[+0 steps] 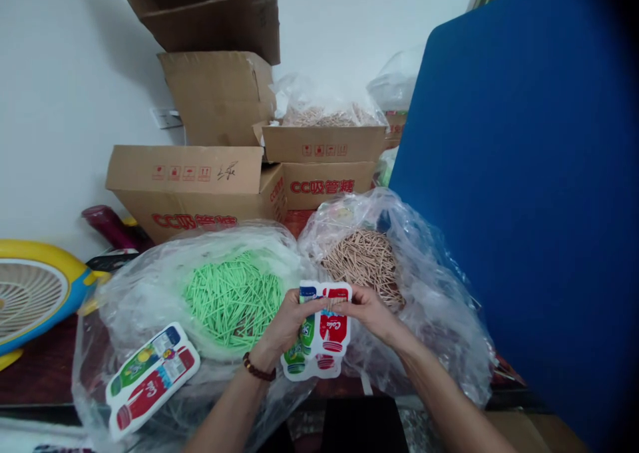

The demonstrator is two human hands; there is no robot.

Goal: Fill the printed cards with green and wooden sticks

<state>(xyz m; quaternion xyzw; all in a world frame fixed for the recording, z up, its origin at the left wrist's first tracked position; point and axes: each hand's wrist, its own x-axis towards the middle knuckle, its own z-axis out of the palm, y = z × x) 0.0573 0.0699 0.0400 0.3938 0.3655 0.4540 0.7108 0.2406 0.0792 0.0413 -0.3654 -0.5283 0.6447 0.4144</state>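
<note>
Several bottle-shaped printed packets (335,330), red with "Cola" lettering and green beside it, are held in front of me in a small stack, the bottle caps towards me. My left hand (288,320) grips their left side, its thumb lying across the front. My right hand (372,310) pinches the right edge near the upper end, fingers closed. Beyond my left hand lies a heap of thin green sticks (234,300) in an open clear plastic bag. Thin brown sticks (362,260) fill another open bag just beyond my right hand.
More such packets (152,380) lie at the left on the plastic. Cardboard boxes (184,173) stand behind the bags, one holding a bag of brown sticks (324,115). A yellow and blue fan (74,287) is at the far left. A large blue panel (509,173) closes off the right.
</note>
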